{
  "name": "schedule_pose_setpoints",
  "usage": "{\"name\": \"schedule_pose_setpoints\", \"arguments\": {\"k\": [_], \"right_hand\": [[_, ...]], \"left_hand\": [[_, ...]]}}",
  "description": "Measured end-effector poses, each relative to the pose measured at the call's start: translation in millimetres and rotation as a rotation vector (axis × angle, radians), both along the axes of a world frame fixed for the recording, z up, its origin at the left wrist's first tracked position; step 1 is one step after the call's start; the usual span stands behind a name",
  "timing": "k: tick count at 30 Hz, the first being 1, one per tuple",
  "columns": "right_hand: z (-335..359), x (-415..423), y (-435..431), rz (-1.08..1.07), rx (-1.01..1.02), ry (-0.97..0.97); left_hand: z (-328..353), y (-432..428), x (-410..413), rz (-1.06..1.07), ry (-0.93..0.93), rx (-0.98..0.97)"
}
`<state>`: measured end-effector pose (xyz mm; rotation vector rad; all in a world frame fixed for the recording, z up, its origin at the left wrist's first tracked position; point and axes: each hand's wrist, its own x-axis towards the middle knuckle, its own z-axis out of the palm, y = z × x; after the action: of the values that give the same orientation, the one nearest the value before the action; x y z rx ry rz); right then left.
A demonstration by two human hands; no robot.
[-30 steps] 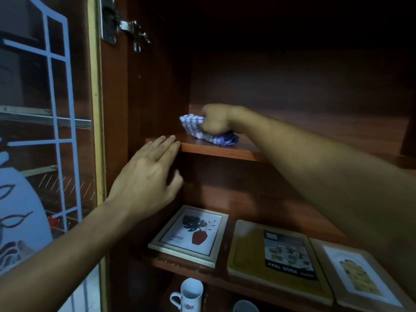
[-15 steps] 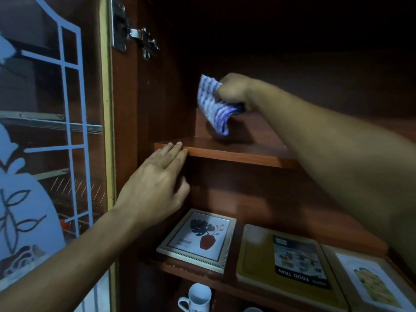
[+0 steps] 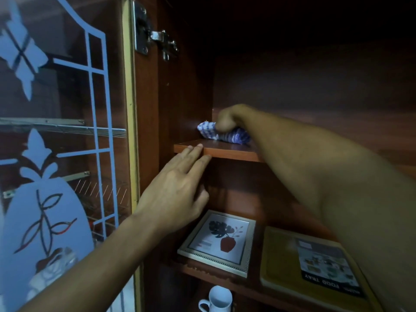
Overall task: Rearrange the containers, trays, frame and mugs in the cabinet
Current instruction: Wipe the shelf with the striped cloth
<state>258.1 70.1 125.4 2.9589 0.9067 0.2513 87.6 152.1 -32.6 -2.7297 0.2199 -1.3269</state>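
Silver-framed picture of a dark leaf in a red vase (image 3: 217,243) lies flat at the left end of the middle shelf (image 3: 202,272), just beside a yellow rectangular food tray with a printed label (image 3: 281,262). White ceramic mug (image 3: 219,299) stands one level below, partly cut off. Nothing touches any of these.

On the upper brown wooden shelf (image 3: 231,152), right hand (image 3: 227,119) is curled round a bunched blue-and-white striped cloth (image 3: 225,135), pressing it down near the back left corner. Left hand (image 3: 177,190) is flat with fingers straight, tips on that shelf's front edge, holding nothing. Frosted-pattern glass door (image 3: 56,154) stands open at left.

Risk: right forearm crosses above tray and frame, so a low pull-back could knock them. Weight on the shelf edge could tip the board if it's loose.
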Motion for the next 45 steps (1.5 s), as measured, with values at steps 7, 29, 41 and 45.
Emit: {"name": "schedule_pose_setpoints", "arguments": {"k": [7, 29, 41, 45], "right_hand": [[3.2, -22.5, 0.1, 0.185, 0.227, 0.196], [5.2, -5.7, -127.6, -0.119, -0.016, -0.123], [-18.5, -74.3, -113.2, 0.329, 0.413, 0.126], [-11.8, -77.4, -135.7, 0.425, 0.708, 0.295]], "left_hand": [[-5.4, -0.3, 1.1, -0.010, 0.034, 0.009], [36.7, -10.6, 14.4, -0.045, 0.031, -0.029], [34.1, -6.1, 32.1, -0.026, 0.082, -0.039], [38.1, -13.7, 35.8, -0.028, 0.051, -0.039]]}}
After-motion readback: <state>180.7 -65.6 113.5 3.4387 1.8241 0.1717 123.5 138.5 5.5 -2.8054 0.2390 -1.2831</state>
